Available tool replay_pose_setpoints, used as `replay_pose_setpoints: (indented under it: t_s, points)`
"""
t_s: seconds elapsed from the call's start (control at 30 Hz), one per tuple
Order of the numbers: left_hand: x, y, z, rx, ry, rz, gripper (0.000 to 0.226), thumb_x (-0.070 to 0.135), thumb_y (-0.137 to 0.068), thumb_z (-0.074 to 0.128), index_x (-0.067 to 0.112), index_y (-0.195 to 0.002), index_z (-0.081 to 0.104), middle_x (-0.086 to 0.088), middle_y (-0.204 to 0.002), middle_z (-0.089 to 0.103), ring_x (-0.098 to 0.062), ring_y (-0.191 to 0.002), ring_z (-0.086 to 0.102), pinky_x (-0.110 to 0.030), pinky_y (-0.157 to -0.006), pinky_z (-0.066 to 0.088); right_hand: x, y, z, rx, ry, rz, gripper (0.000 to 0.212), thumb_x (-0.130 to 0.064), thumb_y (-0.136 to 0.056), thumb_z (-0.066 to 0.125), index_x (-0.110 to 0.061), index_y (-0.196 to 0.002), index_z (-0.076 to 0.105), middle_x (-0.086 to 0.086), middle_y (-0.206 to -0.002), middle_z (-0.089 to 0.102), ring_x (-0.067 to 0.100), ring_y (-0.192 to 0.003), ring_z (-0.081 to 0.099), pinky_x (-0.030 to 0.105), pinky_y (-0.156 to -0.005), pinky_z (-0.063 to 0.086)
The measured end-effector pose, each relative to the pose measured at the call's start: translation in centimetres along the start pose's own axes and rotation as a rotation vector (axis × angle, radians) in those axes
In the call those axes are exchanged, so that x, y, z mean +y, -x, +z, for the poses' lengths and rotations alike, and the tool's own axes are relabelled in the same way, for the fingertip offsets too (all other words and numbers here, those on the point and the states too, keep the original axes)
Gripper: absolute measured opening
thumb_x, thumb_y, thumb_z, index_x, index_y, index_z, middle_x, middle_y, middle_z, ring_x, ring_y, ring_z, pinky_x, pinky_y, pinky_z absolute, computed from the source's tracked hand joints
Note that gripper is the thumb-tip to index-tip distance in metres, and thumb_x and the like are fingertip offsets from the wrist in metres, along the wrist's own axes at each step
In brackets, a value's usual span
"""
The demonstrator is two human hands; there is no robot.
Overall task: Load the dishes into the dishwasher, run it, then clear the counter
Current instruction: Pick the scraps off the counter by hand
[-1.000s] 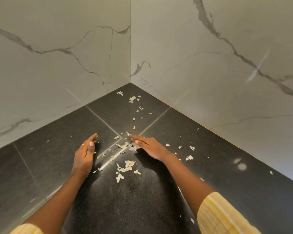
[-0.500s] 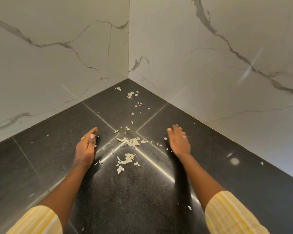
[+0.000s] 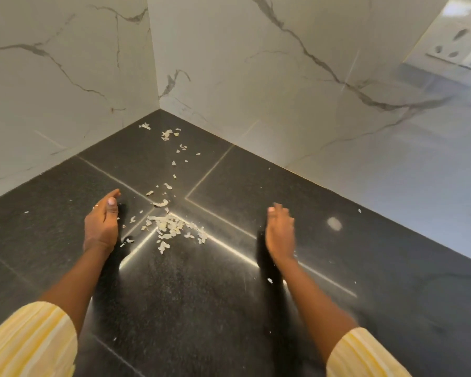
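Two white stone walls (image 3: 65, 77) are seen meeting in a corner. Below them the black counter (image 3: 229, 308) is spread wide. No dishes and no dishwasher are shown, so the last step, clearing the counter, is judged to be in hand. The left hand (image 3: 101, 227) is stood on its edge, fingers nearly straight, and nothing is held. The right hand (image 3: 280, 232) is blurred, but its fingers are seen straight and nothing is held. Between the hands a little heap of pale scraps (image 3: 169, 227) is gathered. Smaller bits (image 3: 169, 134) are scattered back toward the corner. Next, those far bits should be swept into the heap, gently, so none are flicked away.
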State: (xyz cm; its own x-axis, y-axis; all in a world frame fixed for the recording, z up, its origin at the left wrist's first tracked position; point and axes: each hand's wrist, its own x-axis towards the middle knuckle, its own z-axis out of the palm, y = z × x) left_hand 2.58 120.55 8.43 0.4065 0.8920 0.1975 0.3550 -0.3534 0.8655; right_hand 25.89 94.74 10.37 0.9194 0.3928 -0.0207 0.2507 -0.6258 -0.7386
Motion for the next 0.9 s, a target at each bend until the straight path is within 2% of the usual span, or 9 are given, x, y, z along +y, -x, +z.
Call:
replay_pose_setpoints:
  t_s: [0.07, 0.17, 0.3, 0.43, 0.5, 0.57, 0.67, 0.77, 0.9]
  points:
    - [0.1, -0.1, 0.0, -0.003, -0.007, -0.002, 0.052, 0.037, -0.098, 0.025, 0.007, -0.13, 0.052, -0.019, -0.132, 0.052, -0.034, -0.125, 0.045, -0.047, -0.107, 0.033, 2.4, -0.5, -1.8, 0.024, 0.166, 0.116, 0.054, -0.038, -0.102, 0.022, -0.005, -0.144, 0.026, 0.013, -0.154, 0.022, 0.026, -0.143, 0.013, 0.039, -0.116, 0.008]
    - [0.3, 0.0, 0.1, -0.018, -0.012, 0.01, 0.053, 0.038, -0.098, 0.024, 0.007, -0.13, 0.052, -0.019, -0.132, 0.052, -0.034, -0.125, 0.045, -0.047, -0.107, 0.033, 2.0, 1.0, -0.6, -0.086, 0.317, 0.069, 0.061, -0.042, -0.101, 0.021, -0.003, -0.147, 0.017, 0.014, -0.156, 0.013, 0.027, -0.144, 0.01, 0.041, -0.117, 0.008]
    - [-0.2, 0.1, 0.0, -0.054, -0.011, 0.031, 0.051, 0.037, -0.099, 0.024, 0.009, -0.13, 0.052, -0.017, -0.132, 0.052, -0.034, -0.124, 0.046, -0.045, -0.107, 0.033, -2.2, 6.3, 3.7, -0.35, 0.254, -0.158, 0.06, -0.044, -0.1, 0.026, -0.01, -0.148, 0.014, 0.014, -0.155, 0.013, 0.032, -0.142, 0.014, 0.041, -0.115, 0.012]
    - [-0.2, 0.5, -0.2, -0.072, -0.021, 0.067, 0.05, 0.036, -0.099, 0.025, 0.009, -0.129, 0.054, -0.017, -0.131, 0.054, -0.033, -0.124, 0.046, -0.043, -0.107, 0.033, -4.0, 10.4, 4.4, -0.704, -0.004, -0.244, 0.054, -0.051, -0.099, 0.021, -0.033, -0.148, 0.009, -0.005, -0.155, 0.019, 0.018, -0.142, 0.013, 0.034, -0.112, 0.008]
    - [0.1, 0.9, -0.3, -0.07, -0.011, 0.076, 0.048, 0.034, -0.099, 0.026, 0.008, -0.128, 0.055, -0.018, -0.13, 0.054, -0.032, -0.124, 0.047, -0.041, -0.107, 0.033, -2.6, 11.1, 2.8, -0.554, -0.062, -0.223, 0.048, -0.045, -0.1, 0.026, -0.033, -0.146, 0.021, -0.004, -0.151, 0.029, 0.015, -0.14, 0.023, 0.029, -0.11, 0.016]
    - [0.3, 1.4, -0.3, -0.072, 0.001, 0.085, 0.047, 0.032, -0.099, 0.026, 0.007, -0.128, 0.055, -0.018, -0.13, 0.055, -0.032, -0.123, 0.047, -0.039, -0.106, 0.032, 0.2, 10.9, 0.0, -0.245, -0.09, -0.123, 0.043, -0.032, -0.102, 0.031, -0.021, -0.142, 0.036, 0.004, -0.147, 0.038, 0.018, -0.137, 0.03, 0.023, -0.107, 0.02]
    - [0.2, 1.8, -0.4, -0.095, -0.004, 0.109, 0.045, 0.03, -0.101, 0.027, 0.007, -0.128, 0.054, -0.018, -0.13, 0.055, -0.031, -0.124, 0.046, -0.037, -0.105, 0.031, 6.1, 9.2, -5.6, 0.126, 0.108, 0.038, 0.039, -0.025, -0.102, 0.029, -0.008, -0.135, 0.043, 0.014, -0.141, 0.042, 0.028, -0.129, 0.036, 0.039, -0.111, 0.024]
    - [-0.1, 1.9, -0.5, -0.105, -0.006, 0.116, 0.044, 0.03, -0.102, 0.028, 0.007, -0.128, 0.054, -0.018, -0.131, 0.054, -0.031, -0.124, 0.046, -0.036, -0.105, 0.031, 11.5, 6.8, -10.9, 0.22, 0.286, 0.266, 0.052, -0.032, -0.102, 0.027, -0.002, -0.144, 0.026, 0.017, -0.154, 0.018, 0.031, -0.143, 0.011, 0.041, -0.115, 0.006]
    - [-0.2, 1.9, -0.5, -0.1, -0.01, 0.13, 0.043, 0.028, -0.102, 0.029, 0.006, -0.127, 0.055, -0.018, -0.129, 0.055, -0.03, -0.123, 0.047, -0.034, -0.104, 0.031, 13.0, 5.9, -12.2, 0.113, 0.326, 0.36, 0.066, -0.044, -0.1, 0.023, 0.002, -0.146, 0.015, 0.018, -0.155, 0.013, 0.029, -0.144, 0.009, 0.041, -0.117, 0.007]
